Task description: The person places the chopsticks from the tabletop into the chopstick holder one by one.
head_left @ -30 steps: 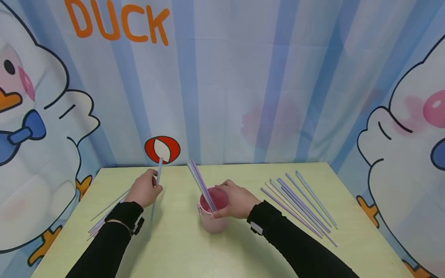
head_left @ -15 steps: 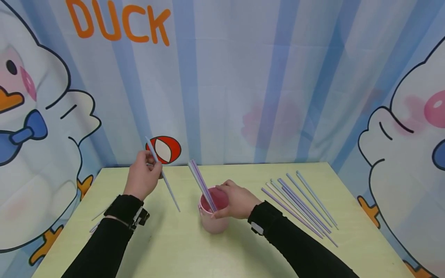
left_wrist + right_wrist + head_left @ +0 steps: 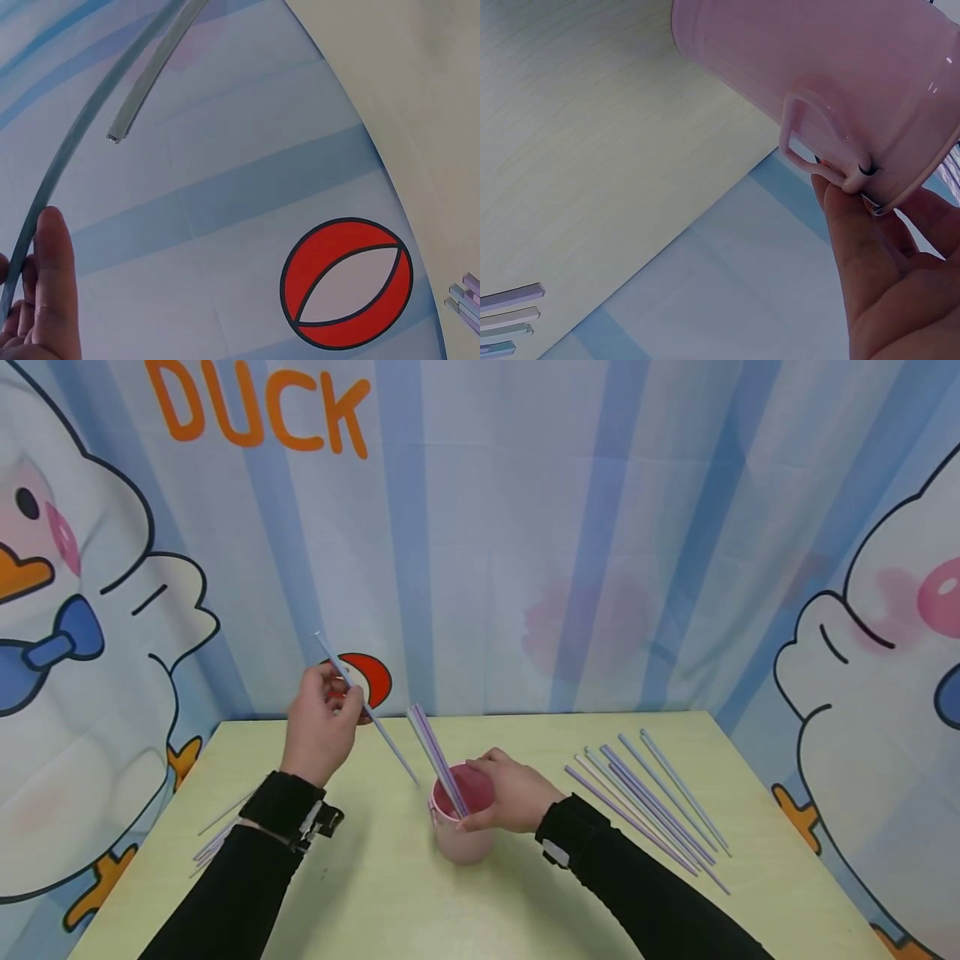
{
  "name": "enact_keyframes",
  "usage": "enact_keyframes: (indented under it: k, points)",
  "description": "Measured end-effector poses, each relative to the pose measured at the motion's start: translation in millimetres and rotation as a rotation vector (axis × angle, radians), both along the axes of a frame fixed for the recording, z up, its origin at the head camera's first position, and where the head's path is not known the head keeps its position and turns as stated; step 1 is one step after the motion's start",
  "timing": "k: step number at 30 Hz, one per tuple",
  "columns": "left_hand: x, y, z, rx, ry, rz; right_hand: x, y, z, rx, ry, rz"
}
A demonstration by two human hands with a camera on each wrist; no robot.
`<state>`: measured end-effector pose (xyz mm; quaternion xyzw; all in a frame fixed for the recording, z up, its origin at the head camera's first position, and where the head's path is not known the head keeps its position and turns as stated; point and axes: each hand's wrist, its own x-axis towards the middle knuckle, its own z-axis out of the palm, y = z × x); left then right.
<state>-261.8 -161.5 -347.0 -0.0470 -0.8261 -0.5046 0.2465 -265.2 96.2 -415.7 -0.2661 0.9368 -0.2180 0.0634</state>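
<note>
My left hand pinches a thin pale blue straw between thumb and fingers, above the table. The straw slants down to the right, its lower end just left of the pink bucket. In the left wrist view this straw rises past the fingers, and the end of another straw shows beside it. My right hand grips the bucket's right rim, thumb at the near side. A bundle of straws leans left inside the bucket. The right wrist view shows the bucket's small side loop near the fingertips.
Several purple, blue and pale straws lie spread on the right of the yellow table. A smaller pile of straws lies at the left, partly hidden by the left sleeve. A duck-print curtain stands behind the table.
My left hand has lifted the straw from the left side and moved it right, tilting its lower end toward the bucket. My right hand and the bucket have stayed in place.
</note>
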Motion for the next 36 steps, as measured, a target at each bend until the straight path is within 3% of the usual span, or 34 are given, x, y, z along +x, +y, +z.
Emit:
enact_keyframes:
  k: [5,12,20,36]
  points:
    - [-2.3,5.6,-0.2,0.021,0.005,-0.02,-0.3,0.1,-0.6,-0.009,-0.004,0.001]
    - [-3.9,11.6,-5.3,0.024,-0.038,-0.055,0.9,0.6,-0.9,-0.003,0.001,0.004]
    - [-4.7,23.0,-20.7,0.004,-0.102,-0.083,1.6,-0.5,0.3,0.012,0.005,-0.009]
    - [-5.8,37.2,-47.3,-0.154,-0.233,-0.064,2.0,-0.7,1.7,0.002,-0.003,-0.012]
